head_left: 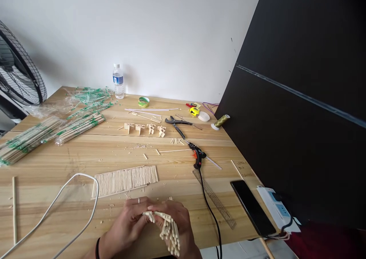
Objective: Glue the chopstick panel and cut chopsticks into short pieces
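At the front edge of the table, my left hand [130, 221] and my right hand [183, 221] are together, fingers closed. Between them is an assembly of short cut wooden sticks [171, 234], apparently joined in a stepped cluster. My right hand is wrapped round its right side, while my left fingers pinch its upper left end. Part of it is hidden by the fingers. Just beyond my hands lies a flat panel of side-by-side sticks [126, 179]. Farther back stand several small stick brackets [140, 128] in a row.
A hot glue gun [197, 154], pliers [178, 125], a ruler [214, 198], a phone [251, 207] and a power strip [276, 203] lie to the right. Wrapped chopsticks [31, 137], a white cable [64, 190] and a fan [18, 68] are left. A water bottle [118, 82] stands at the back.
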